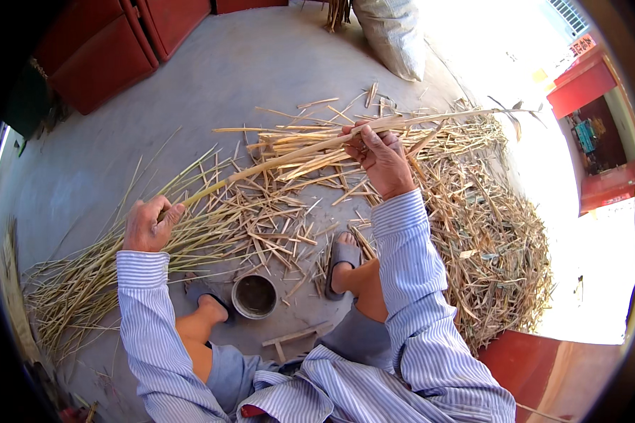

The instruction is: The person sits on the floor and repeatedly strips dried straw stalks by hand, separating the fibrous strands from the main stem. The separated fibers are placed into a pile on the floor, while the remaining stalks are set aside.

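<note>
A long dry reed stalk [282, 160] slants between my two hands, rising from left to right. My left hand [150, 223] is closed round its thinner, greenish end. Farther along, my right hand [379, 156] pinches the stalk where pale, dry leaf sheath wraps it. The stalk's leafy tip [504, 111] sticks out past my right hand. Below my left hand lies a spread bundle of thin greenish stalks [77, 285]. Under my right hand is a pile of thicker yellow cut stalks [296, 151], with short broken bits scattered around.
A big heap of dry leaf husks [494, 247] lies at the right. Between my sandalled feet stands a round metal bowl [255, 295], near a small wooden piece [293, 338]. Red metal doors [106, 49] and a white sack [395, 35] stand at the back.
</note>
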A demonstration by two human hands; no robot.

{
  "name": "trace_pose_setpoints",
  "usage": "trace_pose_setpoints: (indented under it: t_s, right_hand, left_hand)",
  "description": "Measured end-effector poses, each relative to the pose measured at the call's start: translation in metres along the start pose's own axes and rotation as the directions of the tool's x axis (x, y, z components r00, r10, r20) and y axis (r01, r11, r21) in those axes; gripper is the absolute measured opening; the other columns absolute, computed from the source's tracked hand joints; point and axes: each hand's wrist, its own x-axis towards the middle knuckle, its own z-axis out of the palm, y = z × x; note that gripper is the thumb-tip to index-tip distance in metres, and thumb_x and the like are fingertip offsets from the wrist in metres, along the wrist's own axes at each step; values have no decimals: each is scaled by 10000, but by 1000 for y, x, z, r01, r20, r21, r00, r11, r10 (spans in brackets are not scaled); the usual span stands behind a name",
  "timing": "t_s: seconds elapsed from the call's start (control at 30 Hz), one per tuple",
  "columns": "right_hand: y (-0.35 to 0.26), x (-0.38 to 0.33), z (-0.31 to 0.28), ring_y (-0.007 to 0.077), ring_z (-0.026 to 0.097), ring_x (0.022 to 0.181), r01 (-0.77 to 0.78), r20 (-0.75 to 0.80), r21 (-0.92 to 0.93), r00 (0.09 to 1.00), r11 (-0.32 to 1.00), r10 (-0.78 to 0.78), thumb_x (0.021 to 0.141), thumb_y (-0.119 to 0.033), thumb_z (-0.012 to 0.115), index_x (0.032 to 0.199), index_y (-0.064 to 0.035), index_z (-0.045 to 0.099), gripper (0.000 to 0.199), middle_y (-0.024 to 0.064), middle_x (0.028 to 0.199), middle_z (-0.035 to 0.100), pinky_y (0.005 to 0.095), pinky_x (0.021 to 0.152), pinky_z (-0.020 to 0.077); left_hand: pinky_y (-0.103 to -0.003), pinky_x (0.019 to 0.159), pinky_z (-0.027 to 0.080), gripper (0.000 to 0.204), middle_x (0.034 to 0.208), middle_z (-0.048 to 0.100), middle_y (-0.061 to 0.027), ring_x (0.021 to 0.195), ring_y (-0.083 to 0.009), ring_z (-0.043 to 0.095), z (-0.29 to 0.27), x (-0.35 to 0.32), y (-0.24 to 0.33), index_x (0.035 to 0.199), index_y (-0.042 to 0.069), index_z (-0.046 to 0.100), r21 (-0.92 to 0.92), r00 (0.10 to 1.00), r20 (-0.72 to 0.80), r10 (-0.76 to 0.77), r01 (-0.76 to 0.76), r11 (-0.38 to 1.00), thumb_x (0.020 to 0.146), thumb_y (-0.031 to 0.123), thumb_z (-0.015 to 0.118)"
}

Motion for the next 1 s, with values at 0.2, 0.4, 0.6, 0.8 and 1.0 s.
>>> trace_pose_setpoints:
  t_s: [0.2,0.4,0.6,0.8,1.0]
  right_hand:
    - [44,-14,74,188,695,909,-69,66,-101,995,993,76,919,-288,670,1105,-47,654,305,101,999,713,296,780,571]
    - [56,-16,88,200,712,867,-21,-53,-190,999,982,11,947,-329,632,1062,-23,639,327,103,977,719,289,740,564]
    - [55,-22,87,214,715,832,-57,-148,-182,989,982,30,940,-349,641,1028,-3,630,358,126,927,715,292,724,563]
    - [54,-15,73,195,700,759,-115,-241,-186,968,976,68,910,-408,669,1004,31,618,451,129,847,705,283,698,558]
    - [48,-19,70,147,644,595,76,-232,-385,957,920,-176,898,-374,695,871,21,652,398,91,697,664,269,564,534]
  left_hand:
    - [-396,622,403,244,705,641,-61,634,-242,579,61,31,57,858,73,660,-127,912,-305,274,-325,937,775,272,774]
    - [-377,654,435,189,751,667,-68,681,-249,607,72,40,71,898,78,681,-47,864,-428,265,-314,948,802,224,751]
    - [-336,627,461,209,755,698,-65,661,-189,612,68,40,80,892,44,672,-277,889,-441,121,-263,924,814,213,766]
    - [-275,663,487,285,808,686,-15,802,-110,602,24,58,58,1049,36,638,-699,810,-487,-326,-138,702,892,259,718]
    - [-329,704,432,331,750,667,-62,698,-192,588,62,47,79,1012,54,668,96,853,-277,443,-434,896,813,304,756]
